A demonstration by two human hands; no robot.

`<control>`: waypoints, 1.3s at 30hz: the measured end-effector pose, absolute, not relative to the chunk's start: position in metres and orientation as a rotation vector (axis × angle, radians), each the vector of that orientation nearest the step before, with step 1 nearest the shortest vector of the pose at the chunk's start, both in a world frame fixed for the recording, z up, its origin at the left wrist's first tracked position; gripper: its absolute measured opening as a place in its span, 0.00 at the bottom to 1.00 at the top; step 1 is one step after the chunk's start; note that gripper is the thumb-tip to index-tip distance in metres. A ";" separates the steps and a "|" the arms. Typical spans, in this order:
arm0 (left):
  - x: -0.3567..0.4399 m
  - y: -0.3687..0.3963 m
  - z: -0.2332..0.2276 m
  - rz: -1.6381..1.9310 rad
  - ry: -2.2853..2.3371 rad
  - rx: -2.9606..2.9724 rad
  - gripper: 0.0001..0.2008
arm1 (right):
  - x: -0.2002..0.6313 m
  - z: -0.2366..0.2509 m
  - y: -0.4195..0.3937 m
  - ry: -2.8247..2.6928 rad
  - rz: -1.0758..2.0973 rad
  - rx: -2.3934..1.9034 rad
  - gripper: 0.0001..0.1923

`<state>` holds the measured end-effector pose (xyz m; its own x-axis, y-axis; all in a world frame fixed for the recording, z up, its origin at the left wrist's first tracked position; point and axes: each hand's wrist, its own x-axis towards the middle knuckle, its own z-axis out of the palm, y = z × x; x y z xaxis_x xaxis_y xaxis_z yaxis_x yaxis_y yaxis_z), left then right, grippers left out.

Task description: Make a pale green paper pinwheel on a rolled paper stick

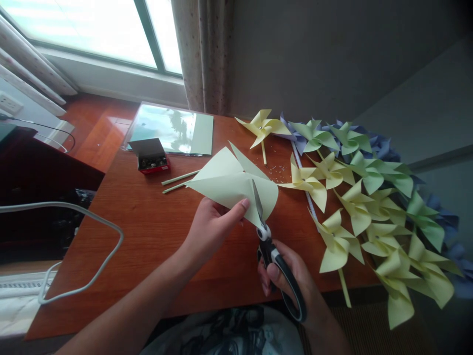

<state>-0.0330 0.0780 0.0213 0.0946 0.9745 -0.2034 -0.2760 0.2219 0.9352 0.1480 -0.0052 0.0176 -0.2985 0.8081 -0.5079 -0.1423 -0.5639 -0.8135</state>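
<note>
— Two hands on the job: what has each got?

— My left hand [212,224] pinches the pale green paper sheet [231,185] near its lower edge, thumb on top, holding it just above the wooden table [148,236]. My right hand [286,278] is closed through the handles of the scissors [271,246], and the blades sit nearly shut in the paper, biting in from the bottom corner toward the middle.

— How do I cut it well?

— I judge the trick is short snips along the diagonal, stopping short of the centre so the flaps stay joined. Keep the left thumb clear of the blade line; it lies just beside it now. Turn the paper, not the scissors.

— And what is around?

— Finished pinwheels [369,197] in yellow, green and purple are heaped along the right of the table. Two thin sticks [180,181] lie just left of the sheet, a small open box of pins [152,157] sits beyond them, with a glossy folder [173,129] near the window.
</note>
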 end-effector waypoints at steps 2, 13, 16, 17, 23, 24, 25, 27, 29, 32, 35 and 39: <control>-0.032 0.078 0.023 1.123 1.034 0.892 0.09 | 0.149 0.016 -0.005 -0.877 1.922 -1.289 0.26; -0.030 0.078 0.023 1.118 1.048 0.909 0.09 | 0.144 0.016 -0.006 -0.876 1.882 -1.317 0.26; -0.031 0.078 0.022 1.121 1.046 0.910 0.09 | 0.144 0.014 -0.007 -0.883 1.872 -1.331 0.26; -0.031 0.078 0.022 1.123 1.047 0.909 0.09 | 0.144 0.014 -0.007 -0.883 1.870 -1.334 0.26; -0.032 0.079 0.024 1.130 1.052 0.909 0.09 | 0.143 0.014 -0.007 -0.874 1.862 -1.343 0.26; -0.032 0.079 0.025 1.130 1.055 0.912 0.09 | 0.143 0.014 -0.007 -0.871 1.860 -1.343 0.25; -0.031 0.079 0.025 1.131 1.062 0.913 0.09 | 0.142 0.015 -0.007 -0.866 1.859 -1.342 0.25; -0.031 0.079 0.026 1.131 1.075 0.911 0.10 | 0.141 0.015 -0.007 -0.852 1.860 -1.335 0.25; -0.031 0.078 0.027 1.129 1.084 0.904 0.10 | 0.140 0.016 -0.007 -0.833 1.862 -1.330 0.25; -0.030 0.078 0.027 1.128 1.096 0.892 0.10 | 0.140 0.016 -0.007 -0.806 1.860 -1.333 0.26; -0.030 0.078 0.027 1.136 1.097 0.886 0.10 | 0.140 0.017 -0.007 -0.797 1.864 -1.343 0.26; -0.030 0.078 0.026 1.133 1.069 0.880 0.10 | 0.142 0.019 -0.006 -0.776 1.888 -1.360 0.27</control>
<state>-0.0305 0.0782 0.0261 0.0775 0.9757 -0.2048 -0.2606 0.2181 0.9405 0.1416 -0.0059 0.0193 -0.2272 0.8000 -0.5553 -0.1782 -0.5948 -0.7839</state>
